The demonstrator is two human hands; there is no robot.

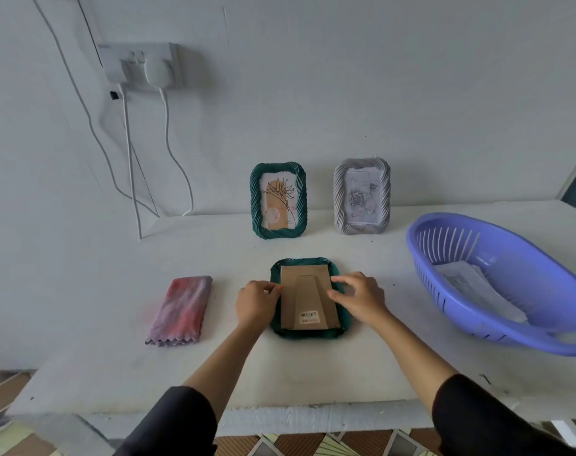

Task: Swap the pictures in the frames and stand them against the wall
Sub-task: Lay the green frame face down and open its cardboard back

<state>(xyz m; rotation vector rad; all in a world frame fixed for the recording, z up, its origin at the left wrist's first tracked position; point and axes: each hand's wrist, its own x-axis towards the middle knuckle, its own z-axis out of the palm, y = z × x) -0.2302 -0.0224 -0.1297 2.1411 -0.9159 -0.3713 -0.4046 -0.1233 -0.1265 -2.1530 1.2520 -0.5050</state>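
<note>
Green frame (304,334) lay face-down near the desk's (280,366) front edge, cardboard backing (309,301) up, long axis front-to-back. Left hand (257,302) curled at the backing's left edge, pinch unclear. Right hand (359,297) rested loosely spread fingers on its right edge. Both equally near.

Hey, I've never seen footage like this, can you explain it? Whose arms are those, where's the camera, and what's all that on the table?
There is no machine: a person wears one camera on the head, looking down at their own arms. Their left hand and right hand touch the sides of a green frame lying face down, cardboard back up. Nothing is lifted. Against the wall stand a second green frame and a grey frame. On the white table also lie a folded cloth and a purple basket.
</note>
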